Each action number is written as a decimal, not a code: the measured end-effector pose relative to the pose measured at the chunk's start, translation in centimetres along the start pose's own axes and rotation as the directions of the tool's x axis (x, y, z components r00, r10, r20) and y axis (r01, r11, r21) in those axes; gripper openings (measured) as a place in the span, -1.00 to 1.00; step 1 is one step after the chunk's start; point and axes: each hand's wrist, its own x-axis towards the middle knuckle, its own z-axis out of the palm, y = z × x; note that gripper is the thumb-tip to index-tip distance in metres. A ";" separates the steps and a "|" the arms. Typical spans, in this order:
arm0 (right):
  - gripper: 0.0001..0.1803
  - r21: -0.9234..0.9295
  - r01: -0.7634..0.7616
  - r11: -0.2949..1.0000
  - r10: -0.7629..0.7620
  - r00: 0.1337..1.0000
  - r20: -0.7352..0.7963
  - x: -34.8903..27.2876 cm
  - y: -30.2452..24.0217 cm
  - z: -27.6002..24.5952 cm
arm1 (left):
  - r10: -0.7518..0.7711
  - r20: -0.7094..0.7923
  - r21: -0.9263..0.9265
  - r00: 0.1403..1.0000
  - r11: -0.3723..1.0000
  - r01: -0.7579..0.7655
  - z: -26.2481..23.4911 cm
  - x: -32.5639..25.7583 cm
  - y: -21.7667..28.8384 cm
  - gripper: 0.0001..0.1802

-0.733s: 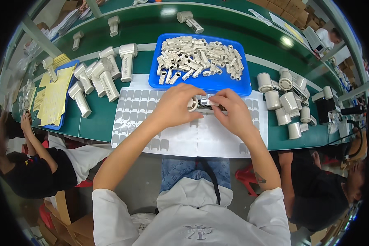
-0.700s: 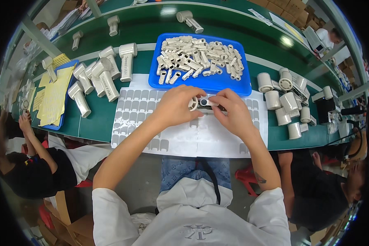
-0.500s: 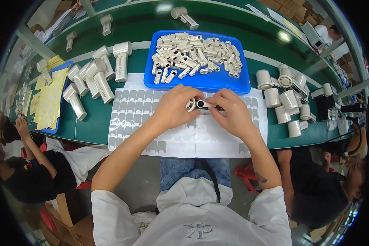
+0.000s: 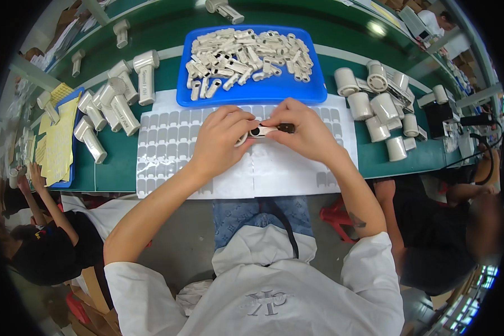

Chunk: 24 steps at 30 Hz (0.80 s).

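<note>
Both hands pinch a small white part above grey label sheets.

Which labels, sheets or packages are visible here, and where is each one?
Label sheet: white, with rows of grey stickers, under both hands.
Yellow sheets: on a blue tray at far left.
Blue tray: rectangular, behind the hands, full of pale plastic parts.
No screens legible.

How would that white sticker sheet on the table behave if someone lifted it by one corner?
The sticker sheet lies thin and flat, so it would probably flop and bend. It looks light, likely sliding easily on the green table. Both hands rest over it, perhaps pinning it.
</note>
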 end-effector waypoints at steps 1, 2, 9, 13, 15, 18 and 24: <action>-0.66 0.122 0.000 0.993 -0.002 1.000 0.014 -0.3 0.5 -0.2 | 0.042 -0.060 0.062 0.997 0.997 -0.038 0.3 -0.4 0.4 -0.65; -0.61 0.145 -0.012 0.989 0.004 0.998 0.059 -0.8 0.7 -0.1 | 0.012 -0.029 0.046 0.999 0.999 -0.011 0.3 -0.7 1.2 -0.66; -0.41 -0.072 0.162 0.984 -0.158 0.986 0.056 -3.4 1.2 2.2 | -0.282 0.318 0.135 0.905 0.959 0.251 -0.1 0.4 3.7 -0.48; -0.42 -0.132 0.222 0.966 -0.228 0.973 -0.031 -3.8 1.3 3.3 | -0.257 0.277 0.143 0.926 0.964 0.224 0.3 -0.1 3.3 -0.52; -0.42 -0.145 0.251 0.957 -0.261 0.964 -0.052 -3.9 1.8 3.8 | -0.229 0.259 0.155 0.938 0.969 0.193 0.5 -0.4 3.1 -0.53; -0.46 0.016 0.130 0.991 -0.128 0.988 -0.081 -3.9 1.6 3.8 | -0.176 0.237 0.134 0.955 0.980 0.147 0.9 -0.3 2.5 -0.55; -0.48 0.191 -0.035 0.981 0.054 0.994 -0.098 -3.4 1.3 3.9 | -0.309 0.195 0.120 0.931 0.949 0.290 1.1 -0.1 2.9 -0.54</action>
